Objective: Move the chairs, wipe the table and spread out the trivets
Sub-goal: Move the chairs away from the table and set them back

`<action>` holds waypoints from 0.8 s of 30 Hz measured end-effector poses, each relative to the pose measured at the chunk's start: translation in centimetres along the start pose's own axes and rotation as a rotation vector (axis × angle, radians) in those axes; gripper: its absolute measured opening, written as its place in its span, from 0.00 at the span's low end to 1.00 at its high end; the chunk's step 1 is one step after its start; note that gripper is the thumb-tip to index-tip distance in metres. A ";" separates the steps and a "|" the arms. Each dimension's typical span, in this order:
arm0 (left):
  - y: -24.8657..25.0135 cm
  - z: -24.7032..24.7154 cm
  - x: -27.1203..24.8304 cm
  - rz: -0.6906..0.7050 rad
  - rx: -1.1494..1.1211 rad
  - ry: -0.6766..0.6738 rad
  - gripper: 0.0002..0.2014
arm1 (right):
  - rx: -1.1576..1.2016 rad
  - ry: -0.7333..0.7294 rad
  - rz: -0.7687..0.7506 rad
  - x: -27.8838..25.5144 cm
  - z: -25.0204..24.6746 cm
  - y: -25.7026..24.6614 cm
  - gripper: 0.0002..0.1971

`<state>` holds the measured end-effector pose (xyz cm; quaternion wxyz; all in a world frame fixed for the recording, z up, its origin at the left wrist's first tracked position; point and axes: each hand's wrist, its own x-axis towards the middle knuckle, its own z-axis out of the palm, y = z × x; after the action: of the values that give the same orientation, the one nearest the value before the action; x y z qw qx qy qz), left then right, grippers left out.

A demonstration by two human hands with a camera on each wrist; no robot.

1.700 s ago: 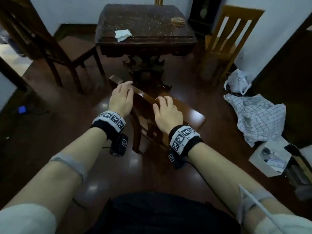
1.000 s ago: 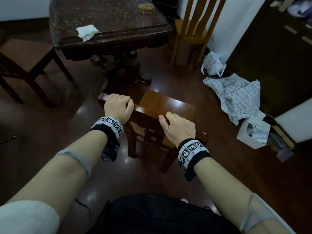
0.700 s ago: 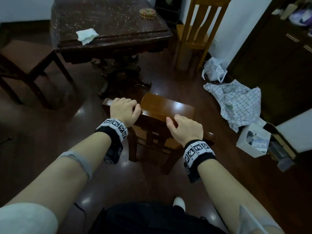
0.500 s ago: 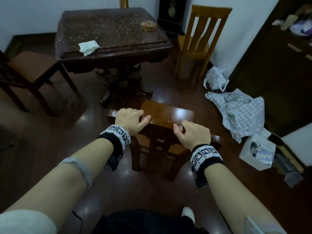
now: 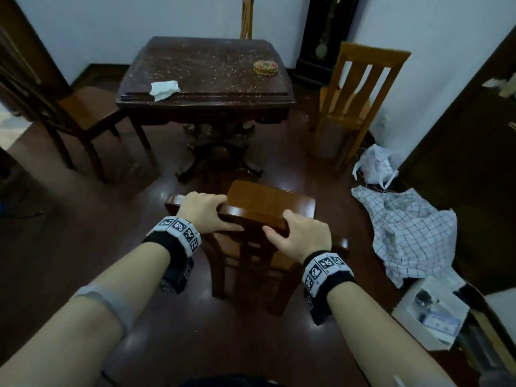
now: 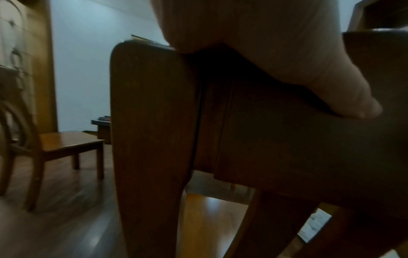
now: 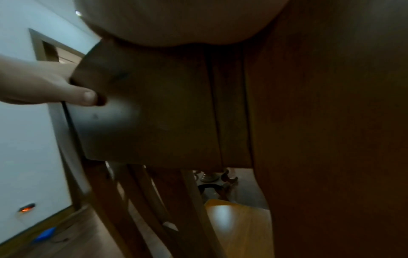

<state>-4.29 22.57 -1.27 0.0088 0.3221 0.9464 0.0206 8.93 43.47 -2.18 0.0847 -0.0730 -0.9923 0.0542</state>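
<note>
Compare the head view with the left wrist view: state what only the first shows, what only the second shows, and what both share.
Only the head view shows the table top with the white cloth and the stacked trivets, the right hand, and the checked cloth on the floor.

Only the left wrist view shows the underside of the held chair back and the left hand's thumb laid against it.

Both show the left hand in its grip on that chair's top rail, and the dark chair at the left.

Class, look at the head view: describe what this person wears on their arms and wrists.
Each wrist carries a black band topped with white tiles of black square codes: left, right. A small black camera box hangs under the left band. Grey bands circle both forearms; white sleeves start above them.
</note>
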 end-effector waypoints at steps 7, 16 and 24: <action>0.9 -0.7 -0.3 -0.116 -0.068 -0.098 0.31 | -0.003 -0.016 -0.099 -0.3 0.0 0.7 0.40; 1.2 0.3 -0.7 -0.151 -0.023 -0.018 0.35 | -0.018 -0.083 -0.109 0.6 0.0 0.8 0.32; 0.8 -0.3 1.2 -0.145 0.078 -0.040 0.38 | -0.041 -0.086 -0.123 2.6 0.0 1.3 0.32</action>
<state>-4.73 23.96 -0.95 0.0166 0.2533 0.9670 -0.0234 6.53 45.19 -1.92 0.0438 -0.0111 -0.9985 0.0317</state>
